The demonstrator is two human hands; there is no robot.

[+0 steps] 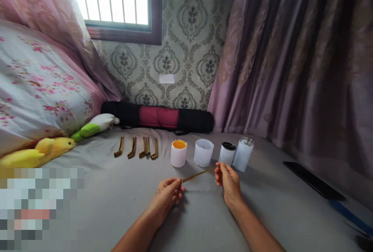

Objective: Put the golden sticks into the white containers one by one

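Note:
Between my hands, low over the grey sheet, runs a thin gold-brown stick point(195, 176). My left hand point(170, 193) pinches its nearer end between thumb and fingers. At its farther end, the fingers of my right hand point(229, 180) are closed, partly hiding the tip. Just behind my right hand stands a white-wrapped container with a dark rim point(227, 155). To its right is a taller whitish jar point(244, 154). A wide white tub point(203, 153) and a white cup with an orange inside point(178, 153) stand to the left.
Several bundles of bent gold-brown sticks point(132, 148) lie left of the cups. Behind them is a long black and maroon bag point(159, 117). Plush toys point(55, 147) rest at the left; a black flat object point(313, 181) and blue strip point(351, 215) lie right.

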